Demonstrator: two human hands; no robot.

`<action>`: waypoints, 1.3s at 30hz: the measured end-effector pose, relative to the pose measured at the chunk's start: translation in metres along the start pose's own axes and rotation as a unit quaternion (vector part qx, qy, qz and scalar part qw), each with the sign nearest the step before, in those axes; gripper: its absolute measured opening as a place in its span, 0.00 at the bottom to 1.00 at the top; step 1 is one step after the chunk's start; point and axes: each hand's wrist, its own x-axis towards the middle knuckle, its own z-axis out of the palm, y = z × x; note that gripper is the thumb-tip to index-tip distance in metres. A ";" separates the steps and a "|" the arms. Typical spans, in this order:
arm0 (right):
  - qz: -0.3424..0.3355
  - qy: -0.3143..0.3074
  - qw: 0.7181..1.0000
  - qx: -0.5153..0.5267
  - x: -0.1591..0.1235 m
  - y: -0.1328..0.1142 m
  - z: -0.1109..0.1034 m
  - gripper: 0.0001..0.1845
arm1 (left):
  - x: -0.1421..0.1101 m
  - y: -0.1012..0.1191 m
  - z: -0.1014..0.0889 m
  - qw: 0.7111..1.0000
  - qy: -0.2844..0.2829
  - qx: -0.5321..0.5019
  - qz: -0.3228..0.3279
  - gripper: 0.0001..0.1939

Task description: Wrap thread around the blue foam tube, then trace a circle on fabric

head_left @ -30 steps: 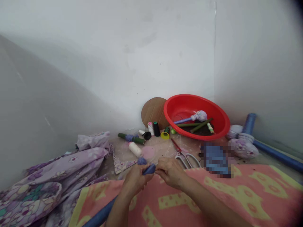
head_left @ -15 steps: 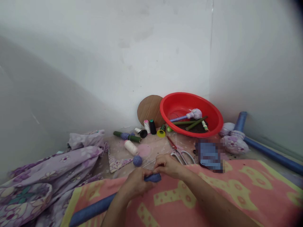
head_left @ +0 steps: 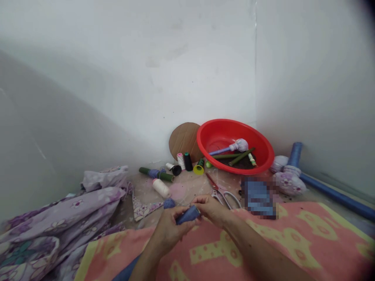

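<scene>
We have both hands together on a short blue fabric roll (head_left: 188, 215), which sits at the centre of our grip, low in the view. Our left hand (head_left: 169, 230) closes around its lower end, and our right hand (head_left: 211, 208) pinches its upper tip between thumb and fingers. The left hand and forearm hide where the roll's lower end goes, so we cannot tell whether it joins the blue tube (head_left: 126, 274) showing at 6 o'clock, which the bottom edge cuts off.

A small blue ball (head_left: 169, 203) lies just beyond our left hand at 11 o'clock, beside a cream thread spool (head_left: 161, 188). A strip of floral cloth (head_left: 143, 208) runs under the ball. Steel scissors (head_left: 224, 198) lie at 1 o'clock, just past our right hand, with red-trimmed blades.

Further out at 1 o'clock, a red plastic basin (head_left: 225, 127) holds a tied cloth bundle on a blue stick (head_left: 240, 145), though dark contents at its bottom are hard to make out. A pixelated blue patch (head_left: 259, 197) at 2 o'clock cannot be identified. A pink towel (head_left: 293, 242) covers our lap from 3 to 6 o'clock, and lilac floral fabric (head_left: 58, 210) lies heaped at 9 o'clock, running out of view at the left edge.
</scene>
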 end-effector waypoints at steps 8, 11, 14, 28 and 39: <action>-0.020 0.000 0.999 0.050 -0.003 0.001 0.013 0.12 | 0.006 -0.021 0.000 0.994 0.090 -0.067 -0.002 0.18; -0.034 -0.015 0.999 -0.001 -0.003 0.005 0.013 0.15 | 0.007 -0.026 -0.003 0.991 0.106 -0.077 -0.007 0.18; -0.061 -0.025 0.996 -0.064 -0.003 0.007 0.013 0.18 | 0.009 -0.029 -0.005 0.989 0.123 -0.085 -0.020 0.19; -0.173 0.019 0.937 -0.304 -0.006 0.003 0.013 0.20 | 0.008 -0.030 -0.015 0.989 0.109 -0.073 -0.069 0.24; -0.231 0.036 0.883 -0.406 -0.012 0.000 0.015 0.19 | 0.008 -0.037 -0.018 0.993 0.089 -0.028 -0.075 0.25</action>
